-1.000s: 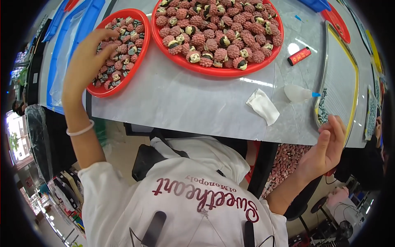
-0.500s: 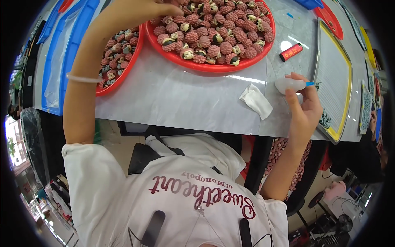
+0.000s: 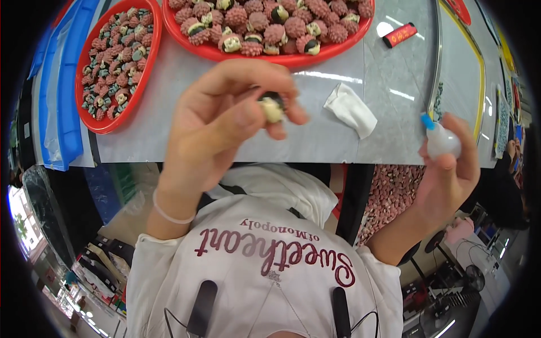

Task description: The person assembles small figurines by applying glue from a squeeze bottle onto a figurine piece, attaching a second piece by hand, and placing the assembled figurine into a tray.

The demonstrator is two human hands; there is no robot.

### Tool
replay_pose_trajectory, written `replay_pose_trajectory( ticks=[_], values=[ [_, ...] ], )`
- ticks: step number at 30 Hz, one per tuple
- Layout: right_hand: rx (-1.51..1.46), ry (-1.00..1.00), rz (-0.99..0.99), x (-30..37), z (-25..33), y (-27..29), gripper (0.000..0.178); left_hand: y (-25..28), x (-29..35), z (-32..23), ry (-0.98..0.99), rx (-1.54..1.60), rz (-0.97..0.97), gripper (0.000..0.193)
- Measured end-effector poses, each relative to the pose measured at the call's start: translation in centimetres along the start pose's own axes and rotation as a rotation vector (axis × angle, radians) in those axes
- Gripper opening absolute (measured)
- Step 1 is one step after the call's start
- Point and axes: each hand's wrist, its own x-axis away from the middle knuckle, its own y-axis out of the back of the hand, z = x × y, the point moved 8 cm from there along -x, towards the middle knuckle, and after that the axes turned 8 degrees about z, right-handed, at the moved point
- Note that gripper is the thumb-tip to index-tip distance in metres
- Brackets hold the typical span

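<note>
Head view: red basins (image 3: 242, 56) hold pink figurines (image 3: 295, 27); hands (image 3: 211, 121) grip figurine (image 3: 273, 110), bottle (image 3: 442, 141).

This looks like a workshop for small handwork: along the far edge of the counter (image 3: 135, 145), red trays (image 3: 265, 58) hold heaps of near-identical pink figures (image 3: 270, 31), a blue bin (image 3: 73, 147) lies at the left end, and beyond the right edge another person (image 3: 499, 183) in dark clothes shows.
</note>
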Motion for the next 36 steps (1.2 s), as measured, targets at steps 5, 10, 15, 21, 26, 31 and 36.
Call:
replay_pose_trajectory(
  ticks=[5, 10, 15, 21, 26, 31, 36],
  values=[
    [-0.125, 0.064, 0.096, -0.4, 0.7, -1.6, 0.053, -1.5, 0.1, 2.7, 0.096, 0.122, 0.054, 0.038],
    [-0.134, 0.056, 0.173, -0.4, 1.4, -3.3, 0.047, -2.3, 0.5, 3.9, 0.101, 0.14, 0.037, 0.035],
    [-0.096, 0.0, 0.088, 0.3, 1.2, -2.7, 0.044, -2.8, 0.8, 4.4, 0.119, 0.199, 0.017, 0.035],
    [0.215, 0.145, 0.088, 0.8, 3.7, -4.1, 0.045, -2.6, 1.0, 4.5, 0.125, 0.176, 0.005, 0.034],
    [0.54, 0.447, 0.34, 1.7, 7.4, -5.8, 0.038, -2.7, 0.9, 4.5, 0.134, 0.152, -0.01, 0.032],
    [0.504, 0.509, 0.27, 1.9, 7.6, -6.8, 0.038, -2.4, 1.0, 4.5, 0.127, 0.2, -0.012, 0.031],
    [0.548, 0.447, 0.255, 1.9, 7.1, -6.5, 0.039, -2.2, 0.9, 4.6, 0.118, 0.221, -0.022, 0.031]
  ],
)
